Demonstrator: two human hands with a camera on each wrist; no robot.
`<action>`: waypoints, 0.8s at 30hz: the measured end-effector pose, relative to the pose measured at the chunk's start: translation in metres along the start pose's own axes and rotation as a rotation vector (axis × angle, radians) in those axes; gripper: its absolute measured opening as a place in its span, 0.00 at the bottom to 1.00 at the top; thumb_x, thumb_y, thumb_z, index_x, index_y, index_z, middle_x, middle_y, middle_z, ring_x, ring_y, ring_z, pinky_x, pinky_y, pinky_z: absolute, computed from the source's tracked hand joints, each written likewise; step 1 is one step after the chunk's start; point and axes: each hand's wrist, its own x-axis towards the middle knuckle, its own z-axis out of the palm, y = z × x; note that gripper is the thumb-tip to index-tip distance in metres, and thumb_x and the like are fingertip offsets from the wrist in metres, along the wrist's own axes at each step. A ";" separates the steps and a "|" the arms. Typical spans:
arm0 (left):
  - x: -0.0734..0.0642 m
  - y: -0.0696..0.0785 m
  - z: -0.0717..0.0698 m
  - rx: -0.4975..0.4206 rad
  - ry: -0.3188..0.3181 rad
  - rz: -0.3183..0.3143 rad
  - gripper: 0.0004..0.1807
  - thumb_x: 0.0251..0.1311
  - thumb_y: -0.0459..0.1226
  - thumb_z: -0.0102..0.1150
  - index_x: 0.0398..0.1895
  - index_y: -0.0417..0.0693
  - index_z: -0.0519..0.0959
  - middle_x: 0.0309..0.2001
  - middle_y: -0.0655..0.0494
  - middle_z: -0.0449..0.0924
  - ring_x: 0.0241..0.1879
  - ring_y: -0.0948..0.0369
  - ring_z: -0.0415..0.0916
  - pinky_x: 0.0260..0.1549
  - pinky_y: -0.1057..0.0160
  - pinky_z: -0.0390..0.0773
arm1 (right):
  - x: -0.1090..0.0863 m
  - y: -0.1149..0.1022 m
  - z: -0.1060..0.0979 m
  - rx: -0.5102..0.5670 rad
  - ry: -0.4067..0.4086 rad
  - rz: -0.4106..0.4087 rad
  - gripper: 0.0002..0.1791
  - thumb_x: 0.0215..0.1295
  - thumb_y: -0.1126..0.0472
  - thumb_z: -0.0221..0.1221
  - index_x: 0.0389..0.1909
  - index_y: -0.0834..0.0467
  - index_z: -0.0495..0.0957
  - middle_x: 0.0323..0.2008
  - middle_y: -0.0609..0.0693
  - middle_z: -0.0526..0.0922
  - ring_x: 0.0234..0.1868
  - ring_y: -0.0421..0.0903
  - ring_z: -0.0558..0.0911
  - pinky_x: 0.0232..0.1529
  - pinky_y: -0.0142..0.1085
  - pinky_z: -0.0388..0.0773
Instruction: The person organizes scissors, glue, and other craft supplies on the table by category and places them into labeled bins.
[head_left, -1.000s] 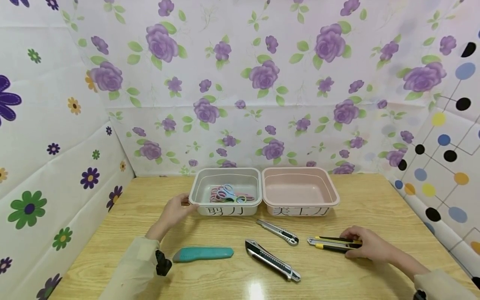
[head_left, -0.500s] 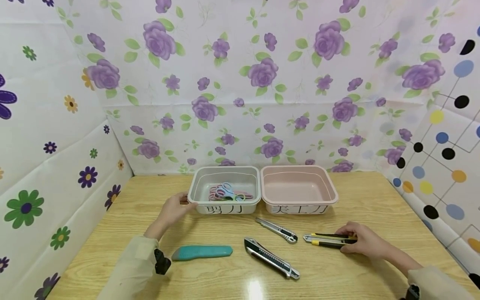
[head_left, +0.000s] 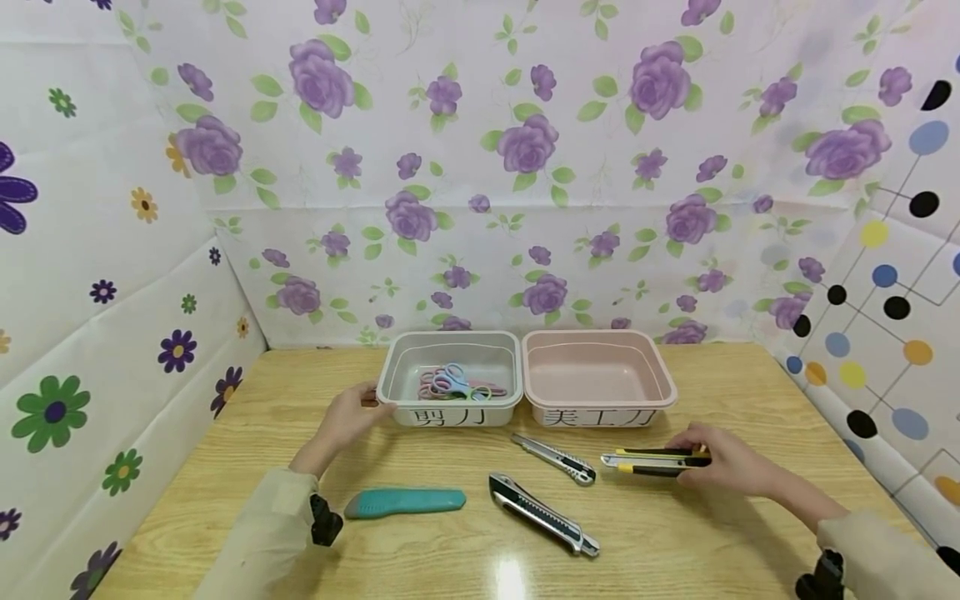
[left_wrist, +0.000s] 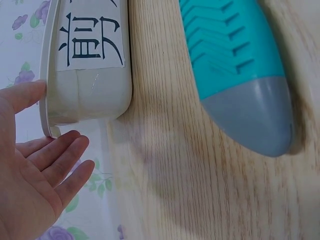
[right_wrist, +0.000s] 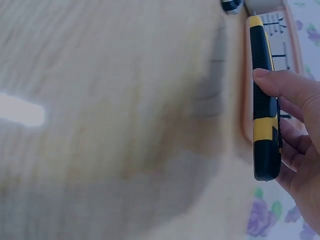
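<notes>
My right hand (head_left: 731, 460) grips a yellow and black utility knife (head_left: 652, 462) by its rear half, thumb on the near side. In the right wrist view the knife (right_wrist: 262, 105) is raised over the table and overlaps the pink bin. My left hand (head_left: 348, 425) holds the front left corner of the grey bin (head_left: 457, 410), its thumb on the rim and the other fingers loosely extended beneath it, as the left wrist view shows. Several pairs of scissors (head_left: 452, 382) lie in the grey bin. Beside it stands the pink bin (head_left: 600, 408), holding nothing visible.
A teal utility knife (head_left: 408, 502) lies near my left wrist on the wooden table (head_left: 420, 558). A silver utility knife (head_left: 555, 458) and a larger black and silver one (head_left: 542, 514) lie in front of the bins. Flowered cloth (head_left: 480, 167) hangs behind.
My right hand has lifted the yellow and black utility knife off the table and brought it slightly left and toward the bins. My left hand stays at the grey bin.
</notes>
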 end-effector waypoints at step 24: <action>0.002 0.000 -0.002 0.028 -0.010 0.013 0.28 0.54 0.39 0.61 0.53 0.28 0.70 0.44 0.37 0.77 0.44 0.47 0.76 0.44 0.52 0.76 | 0.052 -0.028 -0.033 -0.019 -0.010 0.017 0.18 0.50 0.58 0.66 0.43 0.57 0.78 0.32 0.44 0.73 0.29 0.36 0.68 0.27 0.30 0.67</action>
